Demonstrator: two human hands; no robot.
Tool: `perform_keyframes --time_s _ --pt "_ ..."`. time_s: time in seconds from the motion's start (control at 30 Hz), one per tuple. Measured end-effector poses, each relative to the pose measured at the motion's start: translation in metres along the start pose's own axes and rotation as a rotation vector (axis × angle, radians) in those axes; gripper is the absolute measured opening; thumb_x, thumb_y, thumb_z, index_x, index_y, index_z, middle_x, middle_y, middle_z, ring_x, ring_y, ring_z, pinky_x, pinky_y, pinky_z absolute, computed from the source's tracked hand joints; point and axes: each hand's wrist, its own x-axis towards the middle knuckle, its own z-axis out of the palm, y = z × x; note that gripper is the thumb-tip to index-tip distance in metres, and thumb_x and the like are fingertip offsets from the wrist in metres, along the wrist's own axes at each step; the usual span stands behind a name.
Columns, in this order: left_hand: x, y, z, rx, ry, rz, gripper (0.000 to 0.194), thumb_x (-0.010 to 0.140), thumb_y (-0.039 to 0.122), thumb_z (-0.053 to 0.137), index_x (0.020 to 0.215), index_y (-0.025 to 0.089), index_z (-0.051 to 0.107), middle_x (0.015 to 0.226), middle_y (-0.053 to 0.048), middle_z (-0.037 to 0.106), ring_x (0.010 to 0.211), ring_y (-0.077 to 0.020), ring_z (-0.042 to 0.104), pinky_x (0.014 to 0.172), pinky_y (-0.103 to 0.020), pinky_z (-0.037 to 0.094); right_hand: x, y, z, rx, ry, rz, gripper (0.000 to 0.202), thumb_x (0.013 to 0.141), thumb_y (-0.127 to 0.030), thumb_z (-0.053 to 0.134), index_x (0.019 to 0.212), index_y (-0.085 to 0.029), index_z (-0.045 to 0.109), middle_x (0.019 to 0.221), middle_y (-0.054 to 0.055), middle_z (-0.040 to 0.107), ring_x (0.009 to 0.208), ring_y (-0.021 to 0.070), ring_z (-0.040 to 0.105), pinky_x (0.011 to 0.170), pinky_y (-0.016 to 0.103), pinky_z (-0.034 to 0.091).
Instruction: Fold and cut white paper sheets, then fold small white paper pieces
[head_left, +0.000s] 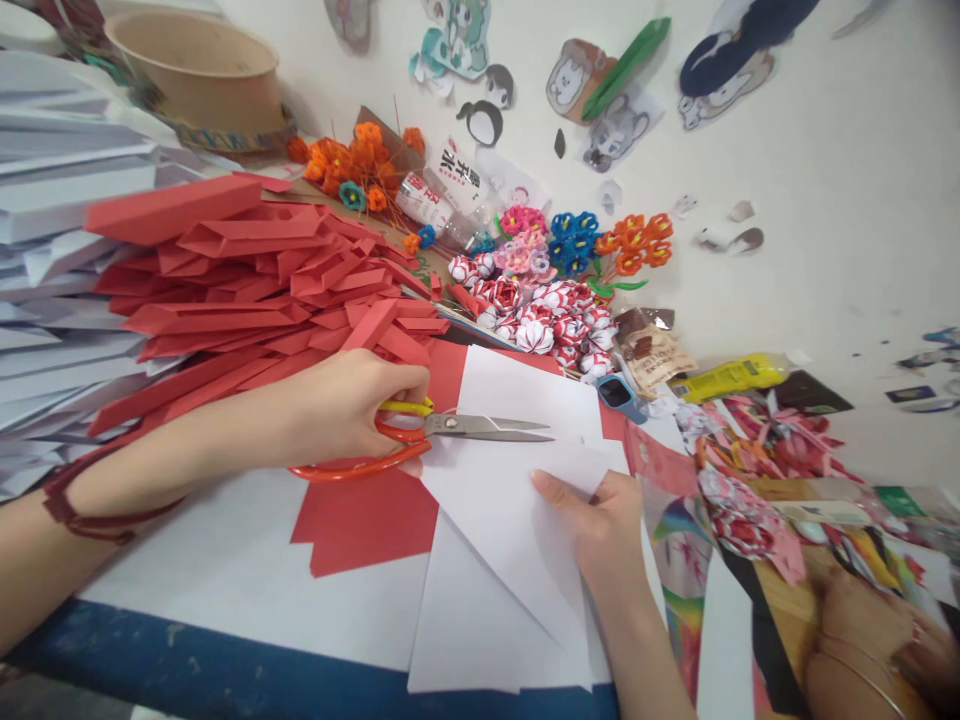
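My left hand point(364, 405) is closed around the handles of a pair of scissors point(491, 428), one loop orange and the other yellow. Their blades point right and lie nearly together across the upper edge of a folded white sheet of paper point(517, 540). That sheet is pinched by my right hand point(604, 510), its thumb on top and the other fingers partly hidden behind. Under the held sheet lie more white paper point(525, 385) and pieces of red paper point(367, 525).
Stacked folded red strips point(262, 270) and folded white strips point(60, 230) fill the left. Behind are red-and-white paper flowers point(536, 320), a blue smartwatch point(619, 393), plastic bottles point(442, 200) and a tan tub point(199, 75). Another person's hand point(862, 640) is at lower right.
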Motion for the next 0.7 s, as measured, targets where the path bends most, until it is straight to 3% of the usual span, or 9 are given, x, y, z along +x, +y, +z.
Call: perform_keyframes --time_s 0.5,0.7 --pt "-0.0018 -0.0026 -0.0003 0.014 -0.010 0.050 0.025 0.078 0.046 0.060 0.076 0.022 0.057 0.063 0.001 0.055 0.054 -0.0122 0.042 0.048 -0.026 0.024 0.0034 0.0051 -0.0069 -0.009 -0.065 0.024 0.027 0.066 -0.038 0.082 0.079 -0.014 0.078 0.068 0.005 0.071 0.064 0.0220 0.063 0.052 0.028 0.044" --pt "-0.0014 -0.0040 0.0000 0.054 0.013 0.060 0.025 0.075 0.040 0.061 0.067 0.021 0.046 0.056 0.004 0.046 0.050 -0.0108 0.035 0.047 -0.026 0.024 0.0034 0.0057 -0.0066 -0.019 -0.053 0.020 0.029 0.065 -0.038 0.083 0.078 -0.013 0.078 0.069 0.005 0.071 0.061 0.0197 0.061 0.052 0.027 0.043"
